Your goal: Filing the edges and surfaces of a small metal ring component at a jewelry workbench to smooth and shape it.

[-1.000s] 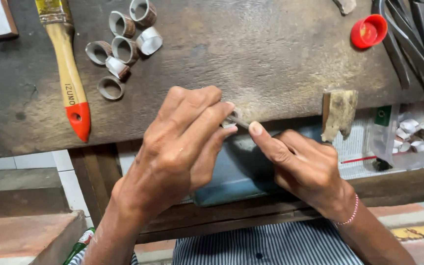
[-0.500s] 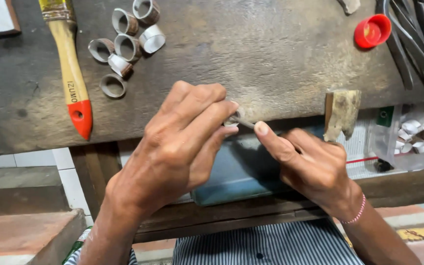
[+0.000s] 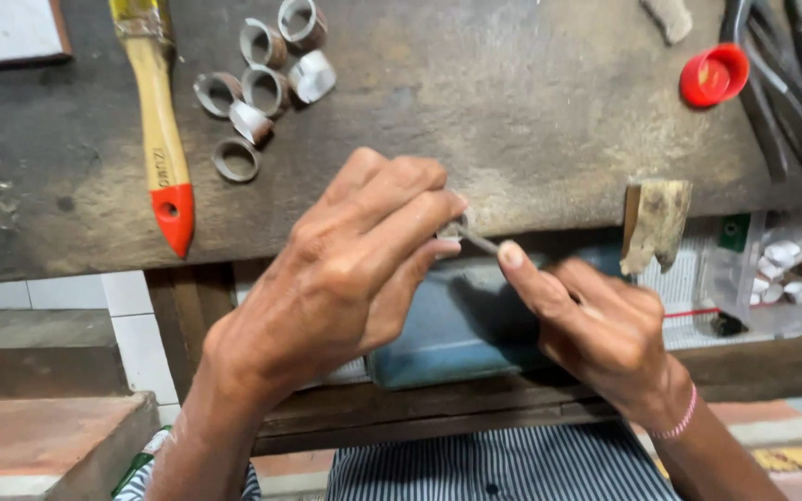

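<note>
worn, grey and scratched, the wooden workbench [image 3: 531, 111] fills the upper part of my view, and both my hands work just off its front edge, above a blue-green box [image 3: 447, 334] on the shelf below. my left hand [image 3: 345, 269] has its fingertips pressed together on a small metal ring [image 3: 455, 228], which sits level with the bench edge, mostly hidden behind my fingers. my right hand [image 3: 596, 325] is closed around a thin metal tool [image 3: 480, 243], forefinger laid along it, its tip touching the ring (a slim file, i think, though i can't tell for sure).

the ring looks light, stiff and smooth, so i judge it would slip or spin if pinched loosely; the safest hold seems to be across its outer wall, from opposite sides, leaving the working edge bare. being thin, it might also bend out of round under too hard a squeeze.

further up the bench lie several similar rings [image 3: 262, 88] in a loose cluster, some touching, and just to their left a paintbrush [image 3: 161, 148] with a yellow handle and red tip. a red cap [image 3: 714, 76] sits near dark pliers [image 3: 791, 93] at the right, a wooden peg [image 3: 653, 223] juts from the bench edge, and a clear bag [image 3: 782, 274] of small white pieces lies beyond it.
</note>
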